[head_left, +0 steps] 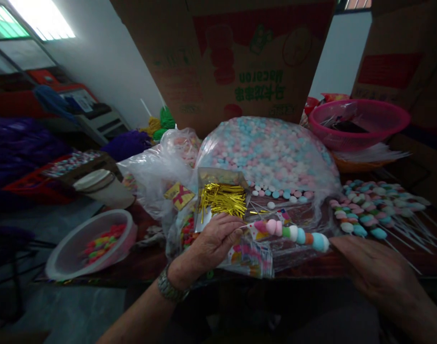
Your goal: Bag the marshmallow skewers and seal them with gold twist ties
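A marshmallow skewer [293,234] with pink, green, white, blue and orange pieces lies sideways between my hands. My left hand [220,236] is closed, pinching its stick end beside a small printed wrapper [257,229]. At the far end, the fingertips of my right hand [374,267] come up to the last blue piece. They are pressed together but blurred, and whatever they pinch is hidden. Printed clear bags [252,258] lie below the skewer. Behind my left hand, gold twist ties [223,198] fill an open box.
Behind stands a large bag of marshmallows [264,153], with loose ones [282,193] in front. Finished skewers [379,205] are piled at right, below a pink basket [359,124]. At left are a bowl of colourful sweets [92,246] and a white tub [103,188]. A cardboard box [218,95] rises behind.
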The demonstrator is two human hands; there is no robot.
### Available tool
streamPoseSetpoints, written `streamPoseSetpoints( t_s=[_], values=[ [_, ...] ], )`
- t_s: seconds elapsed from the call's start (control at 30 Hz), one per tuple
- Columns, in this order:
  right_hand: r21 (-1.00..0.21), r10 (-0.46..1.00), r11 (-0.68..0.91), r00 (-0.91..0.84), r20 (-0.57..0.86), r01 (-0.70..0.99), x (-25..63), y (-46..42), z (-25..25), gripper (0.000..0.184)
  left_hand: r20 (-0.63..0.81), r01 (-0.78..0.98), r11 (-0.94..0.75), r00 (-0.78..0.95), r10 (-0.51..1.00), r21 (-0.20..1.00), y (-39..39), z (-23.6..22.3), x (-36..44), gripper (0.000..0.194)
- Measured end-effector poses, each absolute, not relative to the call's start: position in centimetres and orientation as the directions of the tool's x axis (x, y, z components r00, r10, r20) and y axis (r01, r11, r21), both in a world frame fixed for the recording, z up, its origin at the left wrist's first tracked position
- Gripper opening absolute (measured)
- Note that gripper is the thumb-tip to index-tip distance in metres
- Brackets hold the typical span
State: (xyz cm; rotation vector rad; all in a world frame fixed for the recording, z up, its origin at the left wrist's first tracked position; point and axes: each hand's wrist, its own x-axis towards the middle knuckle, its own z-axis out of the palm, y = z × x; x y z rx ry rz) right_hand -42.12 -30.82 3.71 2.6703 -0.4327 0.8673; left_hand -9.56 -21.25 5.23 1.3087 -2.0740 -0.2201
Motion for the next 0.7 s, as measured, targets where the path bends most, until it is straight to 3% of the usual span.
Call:
streamPoseSetpoints(
  t_s=[0.17,0.37,0.47,0.53,0.7],
  values=[
    [0.152,-0.180,-0.939,0.816,0.549,-0.309,-41.7,-30.7,3.8,0.024,0.344,-0.745,0.487,-0.357,-0.868,0.456,-21.0,5.2,-9.4,0.024],
    [-0.126,-0.368,-0.926,0.778,0.509,-0.355,-39.7,-30.0,3.9,0.020,0.283,-0.818,0.471,-0.390,-0.876,0.331,-21.6,5.6,-10.4,0.042],
    [-0.226,-0.390,-0.919,0.821,0.416,-0.322,-38.9,-29.8,4.0,0.019,0.205,-0.856,0.445,-0.401,-0.893,0.264,-21.8,5.9,-11.1,0.060],
    [-0.259,-0.378,-0.918,0.861,0.340,-0.300,-38.1,-29.6,4.2,0.018,0.105,-0.882,0.409,-0.395,-0.913,0.233,-21.9,6.0,-11.6,0.056],
    [-0.230,-0.351,-0.925,0.911,0.215,-0.302,-35.4,-29.2,5.1,0.011,-0.074,-0.854,0.328,-0.388,-0.919,0.404,-22.2,6.4,-13.2,0.044]
  ],
)
